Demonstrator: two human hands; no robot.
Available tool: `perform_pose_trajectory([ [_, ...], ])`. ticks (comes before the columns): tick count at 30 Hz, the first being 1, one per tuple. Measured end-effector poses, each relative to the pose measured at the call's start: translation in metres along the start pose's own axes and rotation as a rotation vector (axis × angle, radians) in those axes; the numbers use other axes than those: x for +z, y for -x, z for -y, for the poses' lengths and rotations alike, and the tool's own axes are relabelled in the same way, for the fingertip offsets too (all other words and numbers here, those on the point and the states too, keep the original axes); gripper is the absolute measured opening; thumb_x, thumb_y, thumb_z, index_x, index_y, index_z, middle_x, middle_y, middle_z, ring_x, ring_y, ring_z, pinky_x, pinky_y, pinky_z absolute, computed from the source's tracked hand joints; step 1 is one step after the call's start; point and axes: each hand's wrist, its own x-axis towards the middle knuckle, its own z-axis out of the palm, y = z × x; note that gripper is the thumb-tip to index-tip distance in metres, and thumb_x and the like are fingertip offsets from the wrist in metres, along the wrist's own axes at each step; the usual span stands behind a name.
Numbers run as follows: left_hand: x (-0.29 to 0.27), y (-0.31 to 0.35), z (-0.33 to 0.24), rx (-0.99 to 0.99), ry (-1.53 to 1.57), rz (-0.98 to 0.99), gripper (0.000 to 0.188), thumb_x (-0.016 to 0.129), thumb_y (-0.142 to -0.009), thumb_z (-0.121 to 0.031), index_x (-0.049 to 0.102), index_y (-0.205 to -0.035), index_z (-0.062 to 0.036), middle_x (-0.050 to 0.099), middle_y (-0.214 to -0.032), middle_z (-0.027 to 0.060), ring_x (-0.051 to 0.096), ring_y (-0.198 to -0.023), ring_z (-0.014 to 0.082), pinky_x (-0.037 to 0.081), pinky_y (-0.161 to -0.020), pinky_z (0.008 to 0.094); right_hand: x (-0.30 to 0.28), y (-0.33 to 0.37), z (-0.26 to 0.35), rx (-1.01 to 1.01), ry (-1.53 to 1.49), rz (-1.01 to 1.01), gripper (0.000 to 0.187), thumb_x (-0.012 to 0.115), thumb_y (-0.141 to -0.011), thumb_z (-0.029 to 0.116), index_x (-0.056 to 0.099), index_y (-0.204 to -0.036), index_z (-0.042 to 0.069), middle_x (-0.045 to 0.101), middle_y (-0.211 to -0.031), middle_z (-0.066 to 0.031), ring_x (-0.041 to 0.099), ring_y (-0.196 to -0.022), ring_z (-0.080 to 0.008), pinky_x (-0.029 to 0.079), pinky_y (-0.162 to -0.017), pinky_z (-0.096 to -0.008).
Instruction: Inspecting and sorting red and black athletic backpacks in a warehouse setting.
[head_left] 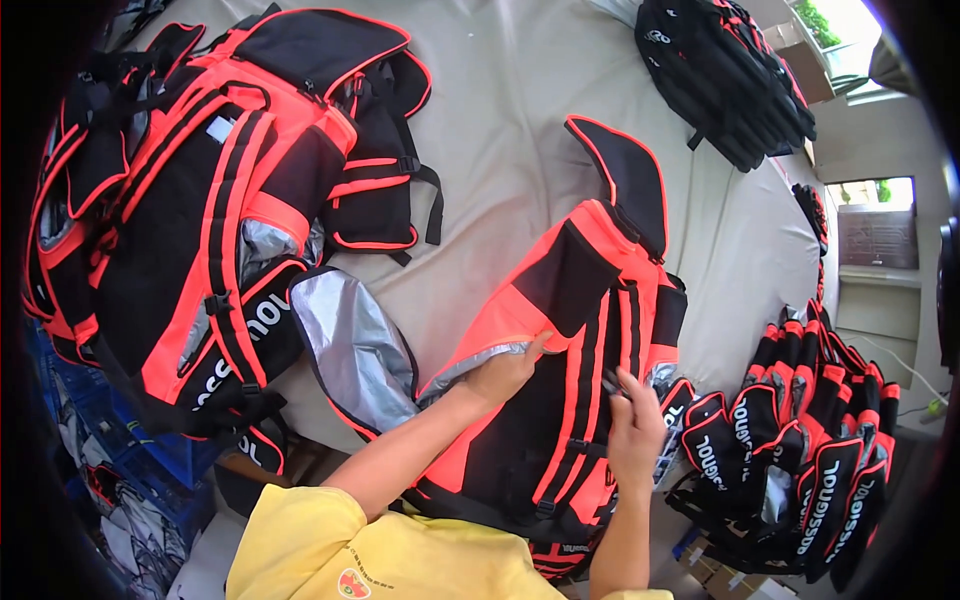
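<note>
A black and coral-red backpack (545,400) lies in front of me, its top flap (625,180) folded out at the far end. A side panel (355,345) hangs open to the left and bares a silver lining. My left hand (505,375) is closed on the coral edge of that side opening, its thumb on top and part of the fingers hidden by the fabric. Over the right side of the backpack, near its black straps (592,400), my right hand (638,425) is closed on a small dark item, too small to name.
Similar backpacks (190,230) are heaped on the left of the beige-covered table (490,110). Black bags (725,80) lie at the far right. Several black and coral bags (800,440) stand packed together at the right. Blue crates (130,450) sit below the left edge.
</note>
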Motion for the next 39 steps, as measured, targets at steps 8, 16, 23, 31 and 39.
perform_pose_trajectory([
  [8, -0.031, -0.025, -0.004, -0.229, 0.639, -0.295, 0.027, 0.065, -0.105, -0.023, 0.075, -0.126, -0.0093, 0.072, -0.077, 0.0113, 0.071, -0.07, 0.033, 0.056, -0.069, 0.0442, 0.023, -0.129, 0.07, -0.752, 0.483, 0.314, 0.028, 0.081, -0.086, 0.02, 0.073, -0.11, 0.008, 0.065, -0.102, -0.0042, 0.061, -0.093, -0.0258, 0.051, -0.081, -0.0415],
  [16, -0.02, -0.001, 0.004, -0.342, 0.725, -0.026, 0.04, 0.067, -0.105, -0.042, 0.075, -0.114, -0.0038, 0.078, -0.104, 0.0129, 0.075, -0.092, 0.0332, 0.059, -0.08, 0.0439, 0.033, -0.165, 0.085, -0.795, 0.594, 0.556, 0.023, 0.082, -0.084, 0.023, 0.077, -0.103, 0.011, 0.063, -0.1, -0.0012, 0.06, -0.092, -0.0232, 0.051, -0.079, -0.0391],
  [23, -0.019, -0.002, 0.002, -0.306, 0.689, -0.203, 0.046, 0.066, -0.105, -0.046, 0.073, -0.118, -0.0032, 0.079, -0.106, 0.0115, 0.076, -0.091, 0.0342, 0.06, -0.082, 0.045, 0.038, -0.161, 0.085, -0.81, 0.606, 0.528, 0.027, 0.084, -0.083, 0.024, 0.079, -0.107, 0.013, 0.065, -0.102, 0.0008, 0.061, -0.094, -0.0215, 0.052, -0.08, -0.039],
  [31, -0.032, -0.005, 0.0, -0.359, 0.798, -0.133, 0.042, 0.062, -0.107, -0.046, 0.081, -0.105, -0.0087, 0.079, -0.099, 0.012, 0.076, -0.092, 0.0314, 0.058, -0.084, 0.0428, 0.039, -0.158, 0.078, -0.852, 0.57, 0.507, 0.026, 0.084, -0.083, 0.02, 0.079, -0.107, 0.012, 0.066, -0.103, -0.0006, 0.062, -0.093, -0.0233, 0.052, -0.08, -0.0398],
  [39, -0.032, -0.006, 0.001, -0.34, 0.845, -0.064, 0.039, 0.058, -0.108, -0.045, 0.081, -0.115, -0.0146, 0.08, -0.107, 0.0095, 0.076, -0.099, 0.0296, 0.058, -0.09, 0.0418, 0.039, -0.157, 0.082, -0.827, 0.589, 0.519, 0.023, 0.083, -0.084, 0.02, 0.079, -0.105, 0.011, 0.067, -0.102, -0.0004, 0.062, -0.093, -0.024, 0.052, -0.08, -0.0398],
])
